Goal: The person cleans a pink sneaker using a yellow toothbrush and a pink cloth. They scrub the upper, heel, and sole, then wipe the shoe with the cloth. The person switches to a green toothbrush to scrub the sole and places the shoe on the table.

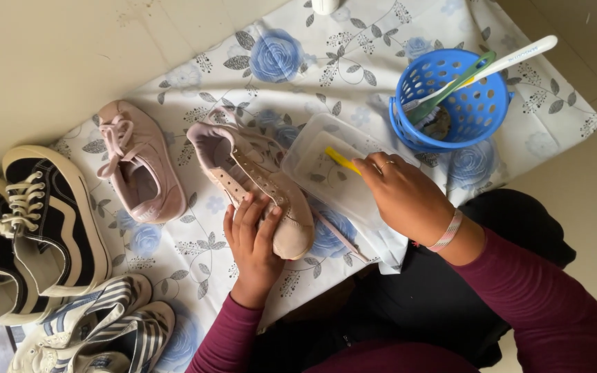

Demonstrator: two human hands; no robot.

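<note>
Left hand lies fingers-spread over the toe of a pink shoe, pinning it on the floral cloth – right hand, closed around a yellow-handled brush, dips it into a clear tub just beside.

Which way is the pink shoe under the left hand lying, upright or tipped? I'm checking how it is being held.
Tipped: the pink lace-up shoe lies on its side, its opening facing left, the left hand pressing its toe.

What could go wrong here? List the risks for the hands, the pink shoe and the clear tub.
1. The right hand dips a yellow tool into the clear tub, which sits at the cloth's front edge; a push might tip it.
2. The left hand only presses the pink shoe; it could slide.
</note>
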